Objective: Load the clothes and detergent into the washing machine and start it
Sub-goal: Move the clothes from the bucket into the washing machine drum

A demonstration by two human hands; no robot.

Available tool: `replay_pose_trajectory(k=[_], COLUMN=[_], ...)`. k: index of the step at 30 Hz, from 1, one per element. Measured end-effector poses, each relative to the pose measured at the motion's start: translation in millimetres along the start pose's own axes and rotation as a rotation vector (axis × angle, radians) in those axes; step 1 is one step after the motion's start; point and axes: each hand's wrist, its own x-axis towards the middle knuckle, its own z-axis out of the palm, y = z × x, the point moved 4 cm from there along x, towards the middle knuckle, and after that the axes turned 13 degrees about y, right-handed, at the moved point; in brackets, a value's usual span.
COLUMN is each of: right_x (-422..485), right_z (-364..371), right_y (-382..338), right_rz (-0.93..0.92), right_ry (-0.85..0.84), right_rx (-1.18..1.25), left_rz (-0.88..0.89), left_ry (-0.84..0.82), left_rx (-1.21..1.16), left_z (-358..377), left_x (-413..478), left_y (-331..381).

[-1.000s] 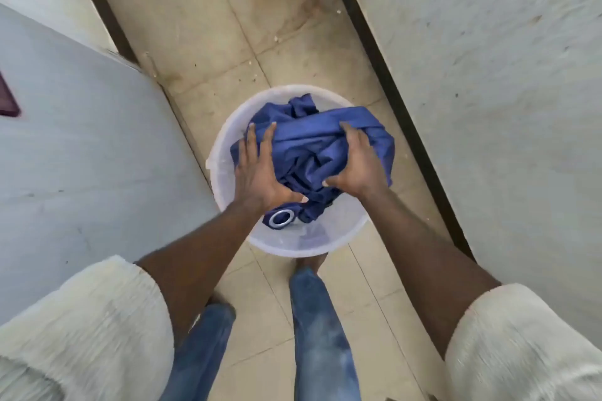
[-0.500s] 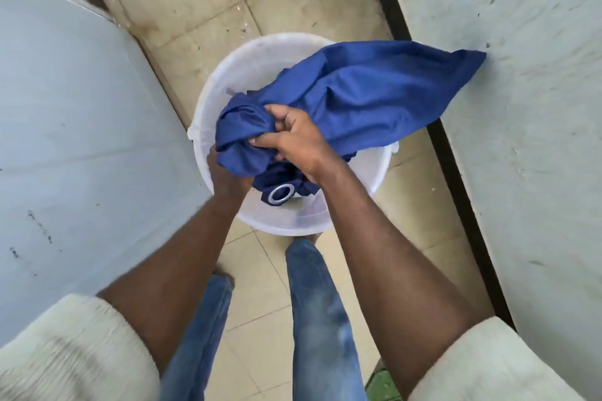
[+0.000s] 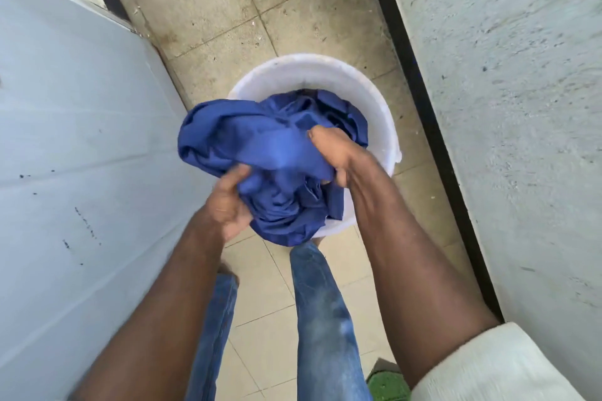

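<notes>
Overhead, two bare hands gather blue cloth above a white bucket on a tiled floor.

Largest first: a grey panel runs along the person's left. The bucket stands ahead; the cloth bulges over its left rim. The left hand clenches the near folds; the right hand grips them from the right.

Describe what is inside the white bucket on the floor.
The white bucket holds bunched blue cloth, gripped by the left hand and right hand. The cloth covers the bucket's bottom, so anything beneath it cannot be seen.
</notes>
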Motion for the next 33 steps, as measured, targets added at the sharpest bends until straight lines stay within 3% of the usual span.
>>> replay_pose_trajectory(k=[2,5,6,8,10,11,14,16,18,22,26,30,33], right_x=[-15,-31,-27,-15,6,21,70,102,127,152,152,136,111], right_z=[17,42,45,32,-2,-15,-23,-16,-3,6,3,-3,-9], right_y=[6,22,30,45,56,62,75,81,87,95,101,100,102], right_rz=[0.068,0.079,-0.022,-0.243,-0.284,-0.245,-0.172,-0.161,-0.075,-0.005,-0.03,-0.162,-0.061], right_ry=[-0.136,-0.151,-0.055,0.299,0.659,0.698,0.558,0.456,0.289,0.297,0.341,0.228,0.104], right_rx=[-0.004,0.061,-0.005,-0.221,-0.312,-0.277,-0.259,-0.208,0.05,0.096,0.153,0.279,0.449], left_rz=[-0.07,-0.191,-0.21,-0.102,0.059,0.106,0.21,0.259,0.279,0.184,0.138,0.229,0.176], left_ry=[-0.026,0.216,0.324,0.534,0.549,0.488,0.462,0.444,0.292,0.271,0.27,0.18,0.155], left_rx=[-0.086,-0.146,-0.086,0.059,0.283,0.449,1.165,1.298,1.26,0.774,0.721,0.606,0.441], left_z=[-10,-23,-26,-31,-25,-19,-6,-5,-4,-16,-13,-6,-3], left_x=[5,23,31,51,77,90,124,145,170,197,199,173,143], left_y=[-2,-13,-16,-19,-17,-17,-16,-17,-24,-25,-26,-25,-7])
